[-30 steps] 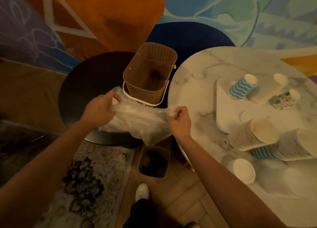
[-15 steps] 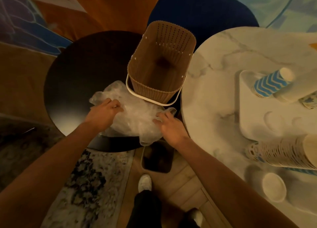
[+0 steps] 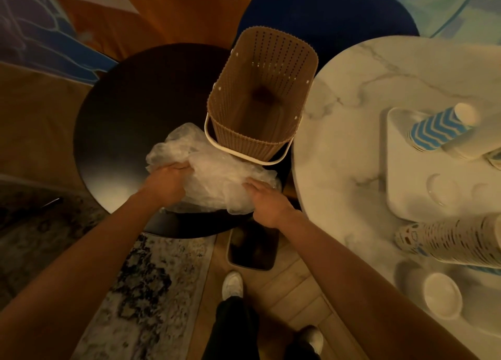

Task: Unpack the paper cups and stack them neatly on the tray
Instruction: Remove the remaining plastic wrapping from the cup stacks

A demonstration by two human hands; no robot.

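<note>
At the dark bench's [image 3: 130,121] five o'clock edge, the left hand [image 3: 165,180] clamps its fingers on the empty plastic wrap [image 3: 214,175] and the right hand [image 3: 264,199] lies flat-fingered on it; next, I judge, discard it and stack the paper cups [image 3: 447,240] lying at four o'clock beside the tray [image 3: 401,175].

Wrapper [image 3: 217,180]: just before the basket [image 3: 238,142]
Tray [image 3: 401,175]: right of the basket
Cups [image 3: 447,240]: right of the basket, nearer
Bin [image 3: 253,248]: before the basket
</note>
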